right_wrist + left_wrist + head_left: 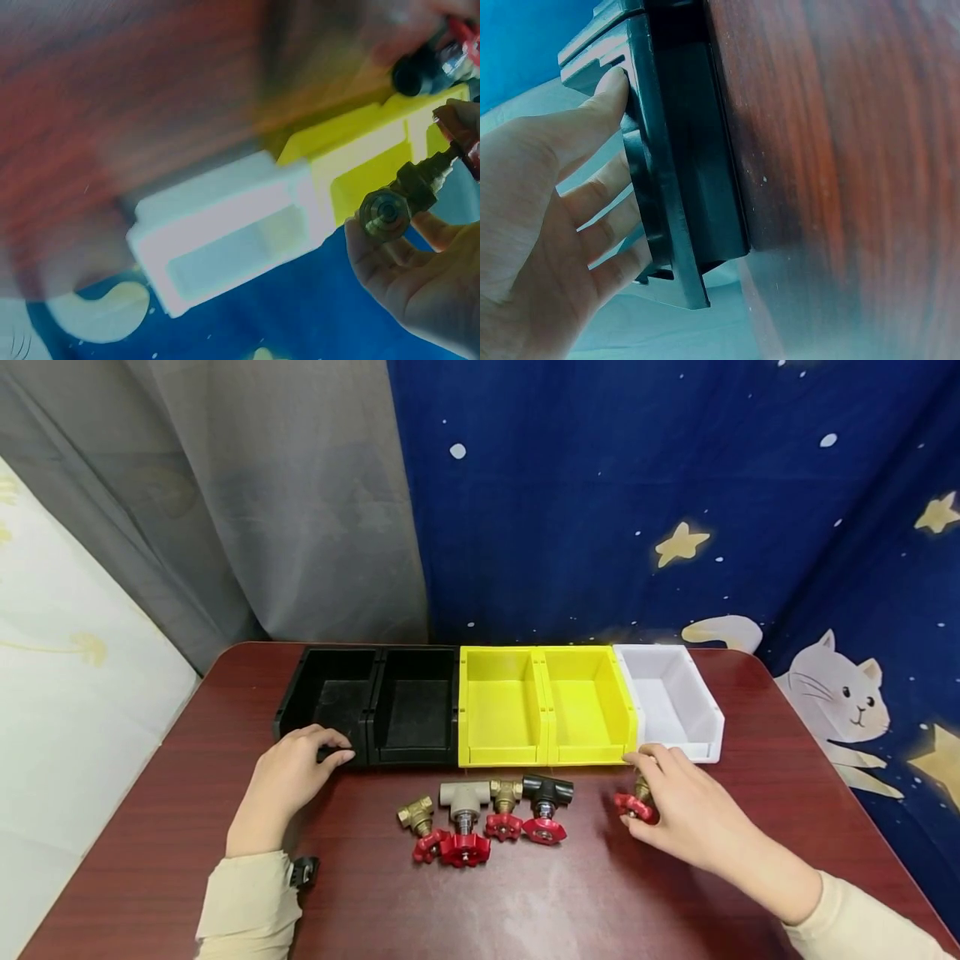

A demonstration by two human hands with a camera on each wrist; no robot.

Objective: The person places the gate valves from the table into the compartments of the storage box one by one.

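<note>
My right hand grips a brass valve with a red handwheel, just in front of the white bin and the yellow one beside it. In the right wrist view the brass valve shows its hex end, with fingers behind it. My left hand rests at the front rim of the leftmost black bin; in the left wrist view its thumb touches the rim, and some fingertips are hidden behind it. Between the hands lie two brass valves, a grey valve and a black valve, all with red handwheels.
Along the table's back edge stands a row of bins: a second black bin, two yellow bins and a white bin. Behind the reddish-brown table hang a grey curtain and a blue one.
</note>
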